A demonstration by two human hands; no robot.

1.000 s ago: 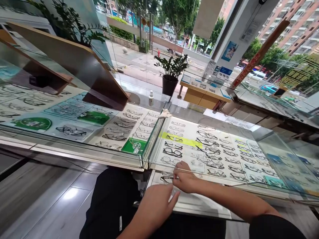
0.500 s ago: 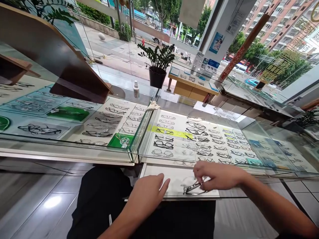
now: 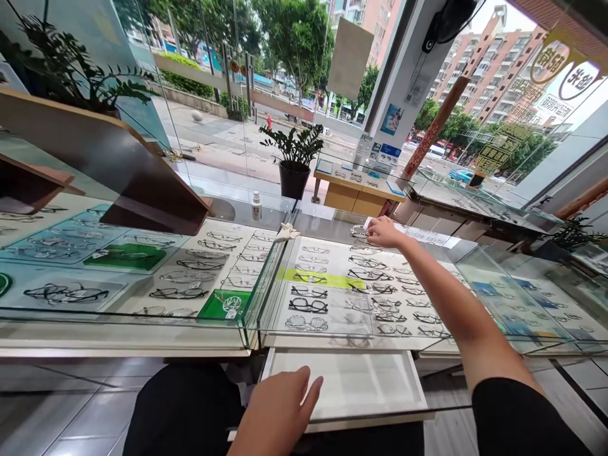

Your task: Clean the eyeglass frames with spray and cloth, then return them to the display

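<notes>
My right hand [image 3: 386, 232] reaches out over the glass top of the display case and pinches a pair of eyeglasses [image 3: 360, 234] near its far side. Whether the eyeglasses touch the glass I cannot tell. My left hand [image 3: 284, 405] hangs over the left part of a pulled-out white drawer [image 3: 354, 382], thumb apart from the fingers and nothing in it. Under the glass, several eyeglasses [image 3: 308, 306] lie in rows on a white base, with a yellow-green strip [image 3: 339, 280] across them.
A crumpled cloth [image 3: 287, 232] sits where two glass cases meet. Behind it stand a white spray bottle [image 3: 256, 206] and a potted plant [image 3: 293, 180]. A white paper sheet [image 3: 430, 236] lies beyond my right hand. A brown curved board [image 3: 118, 158] rises at left.
My right hand has carried the eyeglasses from above the drawer forward onto or over the glass top. The view has tilted up. My left hand keeps almost the same pose.
</notes>
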